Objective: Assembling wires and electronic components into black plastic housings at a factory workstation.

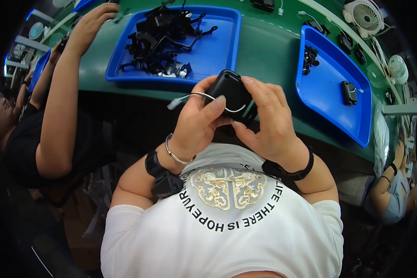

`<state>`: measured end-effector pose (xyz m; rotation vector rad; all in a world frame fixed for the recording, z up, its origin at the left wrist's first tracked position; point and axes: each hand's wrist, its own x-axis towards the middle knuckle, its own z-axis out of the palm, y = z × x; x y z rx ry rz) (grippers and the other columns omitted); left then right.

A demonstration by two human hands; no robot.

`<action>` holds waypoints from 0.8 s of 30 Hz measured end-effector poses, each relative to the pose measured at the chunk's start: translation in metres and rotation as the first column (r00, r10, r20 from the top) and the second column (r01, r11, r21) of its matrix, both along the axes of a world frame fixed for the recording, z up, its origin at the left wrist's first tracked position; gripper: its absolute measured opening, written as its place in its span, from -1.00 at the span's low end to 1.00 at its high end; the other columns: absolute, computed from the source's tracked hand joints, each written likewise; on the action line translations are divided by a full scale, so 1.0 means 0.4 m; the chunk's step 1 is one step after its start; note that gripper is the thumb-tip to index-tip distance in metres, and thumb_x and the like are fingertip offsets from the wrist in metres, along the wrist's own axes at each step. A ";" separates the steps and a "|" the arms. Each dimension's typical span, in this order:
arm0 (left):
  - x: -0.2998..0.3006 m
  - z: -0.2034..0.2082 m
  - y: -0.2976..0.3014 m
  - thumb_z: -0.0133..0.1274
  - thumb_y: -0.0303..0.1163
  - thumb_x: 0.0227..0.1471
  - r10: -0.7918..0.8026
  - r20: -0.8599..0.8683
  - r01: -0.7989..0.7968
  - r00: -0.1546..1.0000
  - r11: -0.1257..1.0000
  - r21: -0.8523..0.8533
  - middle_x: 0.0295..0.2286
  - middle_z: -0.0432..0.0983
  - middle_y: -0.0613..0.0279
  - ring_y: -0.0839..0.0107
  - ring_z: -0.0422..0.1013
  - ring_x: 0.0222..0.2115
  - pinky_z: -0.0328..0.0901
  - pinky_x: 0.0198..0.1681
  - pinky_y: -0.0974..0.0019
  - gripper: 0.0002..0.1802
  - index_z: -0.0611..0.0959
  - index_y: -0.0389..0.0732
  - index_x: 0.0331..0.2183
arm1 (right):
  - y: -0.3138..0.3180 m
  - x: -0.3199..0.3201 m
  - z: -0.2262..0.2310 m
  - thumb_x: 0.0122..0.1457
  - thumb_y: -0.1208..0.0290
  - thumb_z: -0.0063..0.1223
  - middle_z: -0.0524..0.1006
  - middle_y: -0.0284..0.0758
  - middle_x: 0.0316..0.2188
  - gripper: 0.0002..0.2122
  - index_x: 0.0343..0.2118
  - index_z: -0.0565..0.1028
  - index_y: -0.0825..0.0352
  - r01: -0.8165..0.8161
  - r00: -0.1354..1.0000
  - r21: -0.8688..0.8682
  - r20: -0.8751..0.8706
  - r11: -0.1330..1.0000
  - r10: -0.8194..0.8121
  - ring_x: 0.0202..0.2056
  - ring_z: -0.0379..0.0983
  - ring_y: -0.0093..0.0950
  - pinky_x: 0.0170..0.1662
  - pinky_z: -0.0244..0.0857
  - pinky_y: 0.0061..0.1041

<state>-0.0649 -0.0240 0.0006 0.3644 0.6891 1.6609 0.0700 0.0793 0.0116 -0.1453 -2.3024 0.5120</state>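
Between my two hands is a black plastic device housing (231, 89), tilted, with rounded corners. A white cable (194, 94) comes off it and ends in a small pale plug that hangs past my left hand. My left hand (201, 113) grips the housing's left side, its thumb pressing near the cable. Along the right edge my right hand (269, 111) holds the same housing, thumb low and fingers at the top. The underside of the housing is hidden.
A blue tray (213, 46) heaped with black plastic parts lies ahead on the green table (268, 55). Another blue tray (329, 92) at the right holds small black parts and a black unit (349, 92) with a white cable. At left, a co-worker's arm (62, 97) reaches over the table.
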 end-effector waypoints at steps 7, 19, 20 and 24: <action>0.104 -0.043 0.064 0.06 -0.61 -0.08 0.283 -0.238 -0.280 0.929 0.959 0.045 -0.20 0.33 0.19 0.41 0.36 -0.23 0.36 -0.21 0.38 -0.32 0.13 -0.08 0.03 | 0.005 -0.003 -0.049 -0.38 0.53 0.20 0.39 -0.07 -0.15 -0.35 -0.06 0.30 0.49 0.198 0.978 0.117 -0.090 0.973 -0.188 -0.23 0.36 -0.17 -0.18 0.25 -0.28; 0.065 -0.022 0.053 0.07 -0.60 -0.08 0.099 -0.400 -0.126 0.911 0.991 -0.043 -0.20 0.36 0.18 0.39 0.41 -0.25 0.43 -0.31 0.36 -0.43 0.25 -0.09 -0.03 | 0.277 0.195 0.044 -0.13 0.44 0.20 0.50 -0.20 -0.38 -0.71 -0.29 0.47 0.37 0.359 0.926 -0.059 0.150 0.931 -0.348 -0.37 0.44 -0.30 -0.25 0.33 -0.42; 0.069 -0.014 0.053 0.08 -0.60 -0.09 0.057 -0.386 -0.086 0.921 0.995 -0.057 -0.20 0.36 0.18 0.37 0.41 -0.24 0.44 -0.32 0.35 -0.42 0.25 -0.10 -0.03 | 0.337 0.217 0.028 -0.13 0.45 0.20 0.51 -0.23 -0.44 -0.73 -0.32 0.47 0.36 0.446 0.873 -0.088 0.259 0.890 -0.412 -0.41 0.45 -0.33 -0.29 0.33 -0.44; 0.064 -0.008 0.048 0.09 -0.60 -0.11 -0.041 -0.357 0.014 0.933 0.997 -0.079 -0.20 0.36 0.16 0.34 0.42 -0.24 0.45 -0.33 0.32 -0.40 0.24 -0.11 -0.02 | 0.436 0.218 -0.031 -0.12 0.43 0.20 0.50 -0.23 -0.48 -0.73 -0.31 0.46 0.35 0.517 0.762 -0.081 0.497 0.852 -0.414 -0.44 0.45 -0.36 -0.33 0.33 -0.44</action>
